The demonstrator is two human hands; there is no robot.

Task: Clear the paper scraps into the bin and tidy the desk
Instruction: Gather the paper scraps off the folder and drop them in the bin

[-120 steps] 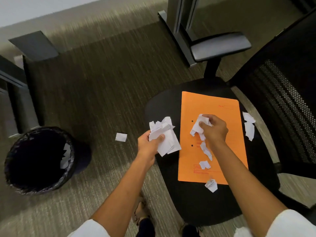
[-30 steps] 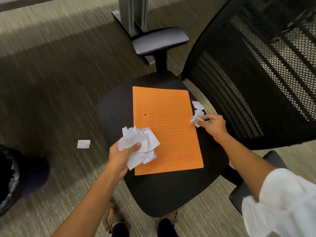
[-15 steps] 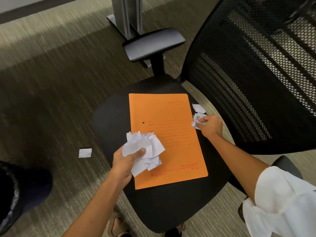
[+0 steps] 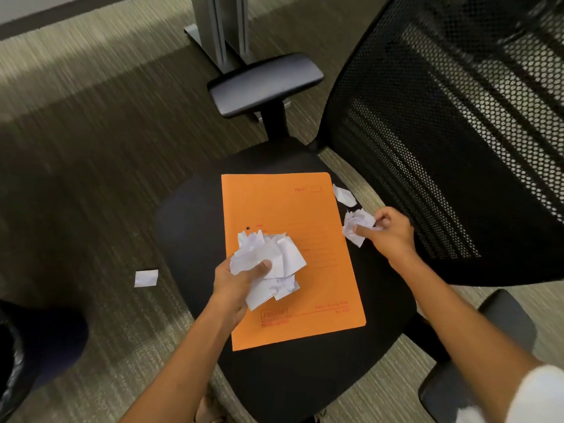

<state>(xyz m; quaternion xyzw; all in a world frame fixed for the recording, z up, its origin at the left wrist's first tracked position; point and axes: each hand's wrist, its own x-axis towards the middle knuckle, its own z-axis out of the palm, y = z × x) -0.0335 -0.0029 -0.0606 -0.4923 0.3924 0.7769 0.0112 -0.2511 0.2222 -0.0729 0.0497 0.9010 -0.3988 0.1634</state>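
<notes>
An orange folder (image 4: 293, 215) lies on the black chair seat (image 4: 189, 215). My left hand (image 4: 235, 282) grips a thick bunch of white paper scraps (image 4: 271, 257) above the folder's left half. My right hand (image 4: 390, 230) pinches a smaller clump of scraps (image 4: 355, 224) at the folder's right edge. One loose scrap (image 4: 344, 194) lies on the seat just beyond that hand. Another scrap (image 4: 146, 278) rests on the carpet left of the chair. The black-lined bin (image 4: 12, 361) shows only partly at the lower left edge.
The chair's mesh backrest (image 4: 457, 132) rises at the right, with one armrest (image 4: 265, 83) behind the seat and another (image 4: 488, 346) at the lower right. A grey metal desk leg (image 4: 222, 29) stands at the top. Striped carpet covers the floor.
Since four seconds ago the scraps on the folder have been gathered up and the view has swung right, away from the bin. In the last second my right hand closed on scraps beside the folder.
</notes>
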